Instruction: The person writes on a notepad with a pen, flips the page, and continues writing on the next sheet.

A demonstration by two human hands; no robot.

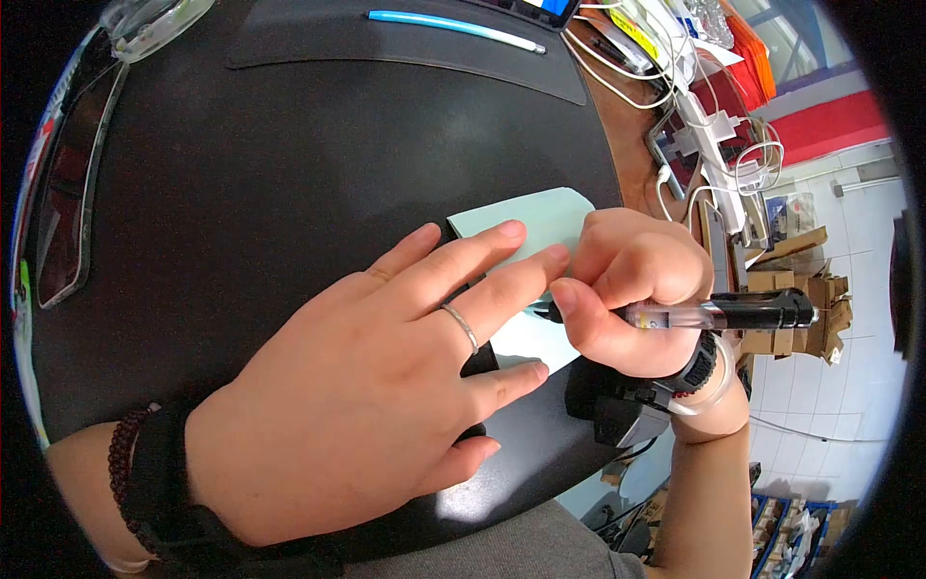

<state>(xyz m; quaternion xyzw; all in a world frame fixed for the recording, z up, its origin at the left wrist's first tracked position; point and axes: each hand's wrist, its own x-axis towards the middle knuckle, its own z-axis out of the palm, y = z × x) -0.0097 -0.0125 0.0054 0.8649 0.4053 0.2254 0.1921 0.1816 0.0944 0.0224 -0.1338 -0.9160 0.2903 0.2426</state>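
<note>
My left hand [367, 357] lies spread over the dark desk mat, a ring on one finger. Its fingertips rest on a pale green piece of paper [535, 207], which looks folded or stacked and shows a brighter white-green part [540, 345] lower down. My right hand [632, 289] is closed around a pen [719, 314] with a clear barrel and a black end. The pen lies tilted across the hand, its back end pointing right. Its tip is by the paper, largely hidden behind my thumb and fingers.
A blue and white stylus [453, 29] lies on a dark folder at the top. At left is a phone-like dark device [77, 193]. White cables and a power strip [714, 159] run along the right side, with cardboard boxes [805, 299] beyond.
</note>
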